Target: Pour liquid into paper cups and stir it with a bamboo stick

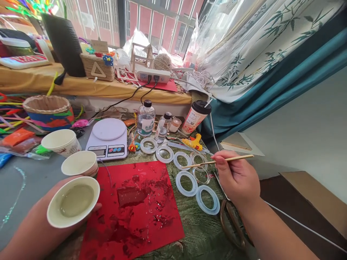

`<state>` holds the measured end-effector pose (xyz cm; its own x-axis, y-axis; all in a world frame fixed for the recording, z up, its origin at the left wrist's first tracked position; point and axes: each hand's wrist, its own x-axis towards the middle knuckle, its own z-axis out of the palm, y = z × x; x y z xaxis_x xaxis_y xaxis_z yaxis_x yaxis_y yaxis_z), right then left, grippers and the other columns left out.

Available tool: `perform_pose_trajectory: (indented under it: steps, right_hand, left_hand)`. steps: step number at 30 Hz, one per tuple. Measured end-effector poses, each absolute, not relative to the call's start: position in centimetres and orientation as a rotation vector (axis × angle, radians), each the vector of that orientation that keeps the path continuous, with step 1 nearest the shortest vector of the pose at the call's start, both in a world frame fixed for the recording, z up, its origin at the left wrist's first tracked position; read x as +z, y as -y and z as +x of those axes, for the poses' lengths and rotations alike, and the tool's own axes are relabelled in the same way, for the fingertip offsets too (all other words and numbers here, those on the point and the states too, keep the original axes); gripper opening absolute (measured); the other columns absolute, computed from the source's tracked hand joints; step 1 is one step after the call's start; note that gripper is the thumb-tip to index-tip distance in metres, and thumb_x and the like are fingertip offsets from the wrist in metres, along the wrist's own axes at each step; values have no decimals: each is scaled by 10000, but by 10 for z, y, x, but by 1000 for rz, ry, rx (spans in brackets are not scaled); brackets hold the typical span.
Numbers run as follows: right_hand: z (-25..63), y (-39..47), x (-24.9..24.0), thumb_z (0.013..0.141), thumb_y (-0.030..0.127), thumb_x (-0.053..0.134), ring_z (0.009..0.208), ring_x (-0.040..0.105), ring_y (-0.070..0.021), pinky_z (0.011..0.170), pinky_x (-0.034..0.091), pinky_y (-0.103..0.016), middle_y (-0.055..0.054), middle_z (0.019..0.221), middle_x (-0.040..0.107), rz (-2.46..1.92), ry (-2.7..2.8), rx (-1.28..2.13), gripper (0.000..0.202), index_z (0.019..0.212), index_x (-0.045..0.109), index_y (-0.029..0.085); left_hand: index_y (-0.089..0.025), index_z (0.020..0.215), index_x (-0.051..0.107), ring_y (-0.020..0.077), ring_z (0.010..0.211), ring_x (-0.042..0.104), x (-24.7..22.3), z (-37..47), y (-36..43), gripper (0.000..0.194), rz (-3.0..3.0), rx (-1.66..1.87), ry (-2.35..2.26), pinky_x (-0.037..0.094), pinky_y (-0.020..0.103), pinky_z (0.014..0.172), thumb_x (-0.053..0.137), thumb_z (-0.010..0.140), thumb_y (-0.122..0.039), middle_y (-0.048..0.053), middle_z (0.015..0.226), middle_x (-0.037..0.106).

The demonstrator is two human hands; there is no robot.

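My left hand (51, 206) is wrapped round a paper cup (51, 213) with clear, slightly yellow liquid in it, held above the left edge of a wet, stained red sheet (165, 220). Between the thumb and fingers of my right hand (235, 177) is a thin wooden stick (238, 157), held nearly level, its tip pointing left over the ring moulds. Several translucent ring moulds (186, 183) lie in a curved row right of the sheet. Clear rings (201, 174) lie beside them. Scissors (230, 225) rest below my right hand, partly hidden by the forearm.
Behind the red sheet stand a white kitchen scale (108, 139), a large bottle (146, 121), a smaller bottle (162, 130) and a lidded drink cup (195, 117). A yellow glue gun (195, 142) lies near them. Other paper cups (80, 162) stand at left. A cardboard box (317, 202) is at right.
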<state>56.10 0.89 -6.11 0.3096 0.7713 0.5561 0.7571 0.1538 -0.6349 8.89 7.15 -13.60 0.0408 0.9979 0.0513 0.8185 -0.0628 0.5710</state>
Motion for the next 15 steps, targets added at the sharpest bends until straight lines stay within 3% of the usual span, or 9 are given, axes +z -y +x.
perform_pose_trajectory:
  steps: [7,12,15]
  right_hand:
    - [559,-21,-55,1105,734,566,591,611,-205,587,476,-334,-21,693,661,-1681,1409,52,528,923,781,287]
    - [570,-36,-65,1034,789,656,559,556,-176,550,462,-306,12,658,615,-1591,1193,207,540,911,716,267]
    - [580,-48,-69,997,809,694,524,520,-162,512,446,-289,37,619,567,-1551,1125,305,551,899,678,266]
  left_hand:
    - [-379,1210,818,367,1240,835,-130,93,-72,735,1818,598,-1809,714,414,992,816,567,-734,11,1381,855]
    - [-345,1114,823,385,1134,861,-123,97,-72,728,1796,568,-1858,723,444,960,825,485,-712,33,1250,895]
    - [-362,1159,815,351,1135,865,-128,94,-71,719,1858,590,-1819,727,396,930,833,531,-712,1,1286,887]
